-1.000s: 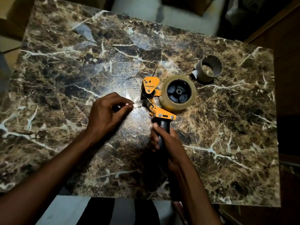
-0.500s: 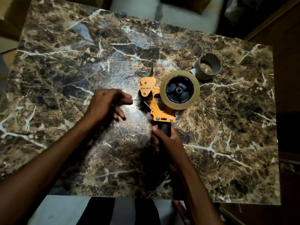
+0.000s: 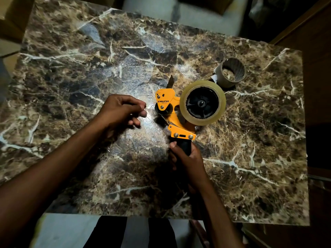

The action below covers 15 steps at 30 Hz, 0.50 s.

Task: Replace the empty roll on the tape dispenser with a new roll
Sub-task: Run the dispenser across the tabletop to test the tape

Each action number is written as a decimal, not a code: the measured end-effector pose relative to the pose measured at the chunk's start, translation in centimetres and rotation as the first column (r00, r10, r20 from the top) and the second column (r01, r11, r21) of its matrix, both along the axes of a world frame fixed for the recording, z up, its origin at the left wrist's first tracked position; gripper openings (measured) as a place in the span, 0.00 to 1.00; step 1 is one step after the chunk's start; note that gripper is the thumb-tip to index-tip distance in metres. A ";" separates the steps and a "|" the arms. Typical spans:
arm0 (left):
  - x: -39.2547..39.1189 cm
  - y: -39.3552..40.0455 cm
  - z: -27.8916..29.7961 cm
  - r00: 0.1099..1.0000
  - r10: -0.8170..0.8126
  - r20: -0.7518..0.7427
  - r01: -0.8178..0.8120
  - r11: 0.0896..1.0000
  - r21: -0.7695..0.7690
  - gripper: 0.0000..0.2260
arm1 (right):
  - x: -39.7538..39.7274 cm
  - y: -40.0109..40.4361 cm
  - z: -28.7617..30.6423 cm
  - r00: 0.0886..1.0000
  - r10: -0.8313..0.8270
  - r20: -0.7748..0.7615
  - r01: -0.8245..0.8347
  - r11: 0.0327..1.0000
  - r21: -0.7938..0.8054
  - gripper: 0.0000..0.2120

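Note:
An orange tape dispenser (image 3: 172, 111) lies on its side near the middle of the marble table (image 3: 89, 68). A new roll of clear tape (image 3: 219, 97) sits on its black hub. My right hand (image 3: 188, 158) grips the black handle from below. My left hand (image 3: 121, 110), just left of the dispenser's roller, pinches the free end of the clear tape (image 3: 151, 111), which stretches from my fingertips to the roller. The empty grey cardboard core (image 3: 231, 72) stands on the table behind and to the right of the new roll.
The table's near edge runs just below my forearms, with a pale floor and dark stripes beneath it. Dark wooden furniture (image 3: 313, 42) borders the right side. A light cushion (image 3: 197, 17) lies beyond the far edge.
My left hand let go of the tape end, drew back with fingers loose, then closed in and pinched the tape by the roller again. The dispenser shifted slightly away from me.

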<state>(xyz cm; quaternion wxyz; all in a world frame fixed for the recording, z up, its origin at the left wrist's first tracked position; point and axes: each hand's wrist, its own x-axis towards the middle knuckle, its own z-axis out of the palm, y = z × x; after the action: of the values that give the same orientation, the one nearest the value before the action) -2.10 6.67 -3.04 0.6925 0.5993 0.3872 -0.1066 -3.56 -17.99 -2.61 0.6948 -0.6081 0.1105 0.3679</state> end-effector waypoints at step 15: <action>0.8 -0.7 0.2 0.998 -0.047 -0.036 0.040 0.984 -0.176 0.05 | -0.1 0.0 -0.3 1.000 -0.010 0.003 0.010 1.000 0.012 0.06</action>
<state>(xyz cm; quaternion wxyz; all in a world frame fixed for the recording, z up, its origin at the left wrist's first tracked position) -1.31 5.94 -2.88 0.7321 0.5422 0.3769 -0.1673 -3.65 -17.94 -2.90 0.7006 -0.6038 0.1101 0.3638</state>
